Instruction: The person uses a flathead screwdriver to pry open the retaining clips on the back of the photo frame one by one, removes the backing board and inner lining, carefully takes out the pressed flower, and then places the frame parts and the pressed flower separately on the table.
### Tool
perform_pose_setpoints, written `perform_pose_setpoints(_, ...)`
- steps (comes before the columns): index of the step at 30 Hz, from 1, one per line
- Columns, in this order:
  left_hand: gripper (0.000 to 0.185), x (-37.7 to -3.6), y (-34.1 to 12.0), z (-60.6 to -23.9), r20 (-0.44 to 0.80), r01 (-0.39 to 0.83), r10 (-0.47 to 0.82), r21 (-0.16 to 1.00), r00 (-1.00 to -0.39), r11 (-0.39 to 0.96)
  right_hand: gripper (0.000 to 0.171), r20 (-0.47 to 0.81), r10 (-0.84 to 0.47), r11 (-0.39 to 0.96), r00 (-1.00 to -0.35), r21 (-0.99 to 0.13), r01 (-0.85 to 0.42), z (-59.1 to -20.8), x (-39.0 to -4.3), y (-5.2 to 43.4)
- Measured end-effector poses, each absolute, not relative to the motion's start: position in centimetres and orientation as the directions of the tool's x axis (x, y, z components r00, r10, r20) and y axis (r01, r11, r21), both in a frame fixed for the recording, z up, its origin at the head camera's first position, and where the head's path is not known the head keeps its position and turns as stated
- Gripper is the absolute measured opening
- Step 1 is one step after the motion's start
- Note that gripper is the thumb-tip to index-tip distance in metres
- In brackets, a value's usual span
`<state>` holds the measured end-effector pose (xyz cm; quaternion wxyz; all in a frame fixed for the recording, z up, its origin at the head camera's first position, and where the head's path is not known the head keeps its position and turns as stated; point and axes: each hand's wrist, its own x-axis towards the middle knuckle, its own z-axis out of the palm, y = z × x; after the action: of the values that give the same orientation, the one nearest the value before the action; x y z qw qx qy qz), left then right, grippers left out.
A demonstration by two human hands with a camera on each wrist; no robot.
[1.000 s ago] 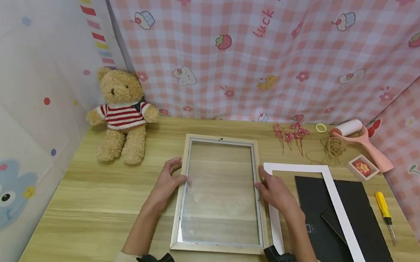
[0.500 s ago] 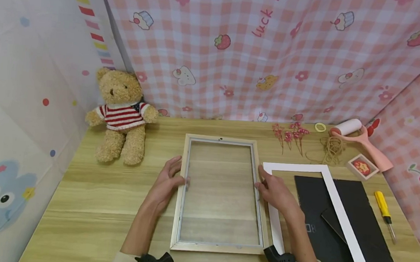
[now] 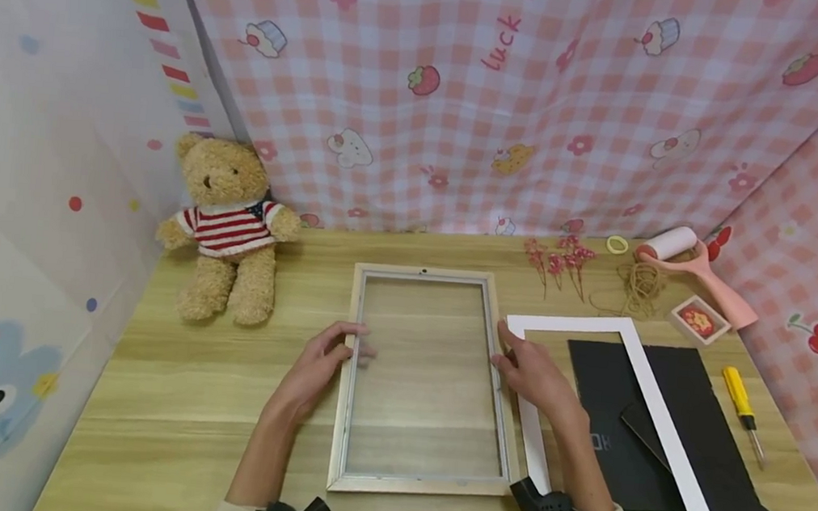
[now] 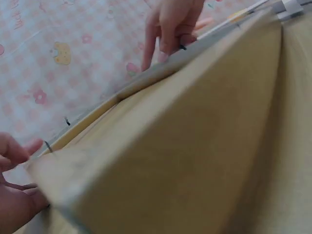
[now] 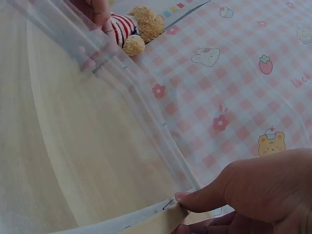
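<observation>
Two hands meet one wooden picture frame (image 3: 422,378), which lies flat near the middle of the wooden table (image 3: 185,398) with a clear pane in it. We see the left hand (image 3: 318,361) at the frame's left rail, fingers curled over the edge and onto the pane; the left wrist view shows its fingers (image 4: 12,156) against the frame's corner. We see the right hand (image 3: 530,372) at the right rail, thumb pressed to the inner edge, as the right wrist view confirms (image 5: 253,195). Both hands grip the frame. Just right of the frame lies a white mat board (image 3: 658,407) over black backing sheets (image 3: 714,444). Farther right rests a yellow screwdriver (image 3: 742,402). Along the rear edge we note a teddy bear (image 3: 229,228), dried pink flowers (image 3: 558,262), coiled twine (image 3: 638,288) and a pink lint roller (image 3: 693,268).
</observation>
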<state>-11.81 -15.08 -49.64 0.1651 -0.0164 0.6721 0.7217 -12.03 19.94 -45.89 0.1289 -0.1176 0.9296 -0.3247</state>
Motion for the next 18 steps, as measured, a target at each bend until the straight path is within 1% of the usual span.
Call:
perform_pose_setpoints(3,0.038,-11.4,-14.2,-49.6,-0.214,-0.219,0.14,0.976,-0.967,-0.018,0.062,-0.157,-0.306,0.761,-0.939,-0.633,-0.142,-45.9,-12.1,20.0)
perform_pose_setpoints(5,0.036,-11.2,-13.6,-50.1,-0.16,-0.159,0.067,0.987,-0.985,0.011,0.062,-0.155,-0.309,0.761,-0.938,-0.632,-0.147,-46.0,-12.0,20.0)
perform_pose_setpoints(8,0.036,-11.1,-13.0,-52.2,-0.054,-0.055,-0.02,0.995,-0.998,0.079,0.061,-0.149,-0.314,0.761,-0.938,-0.629,-0.155,-46.1,-12.0,20.0)
perform_pose_setpoints(11,0.037,-11.2,-13.0,-54.4,0.035,0.029,-0.046,0.993,-0.998,0.112,0.061,-0.143,-0.319,0.762,-0.937,-0.627,-0.164,-46.2,-12.1,19.9)
perform_pose_setpoints(13,0.037,-11.2,-13.0,-55.3,0.058,0.055,-0.04,0.994,-0.997,0.093,0.062,-0.141,-0.324,0.762,-0.936,-0.625,-0.169,-46.1,-12.1,19.9)
perform_pose_setpoints(18,0.036,-10.7,-12.5,-54.6,0.097,0.094,-0.031,0.992,-0.995,0.085,0.061,-0.133,-0.323,0.765,-0.937,-0.62,-0.175,-46.2,-12.2,20.0)
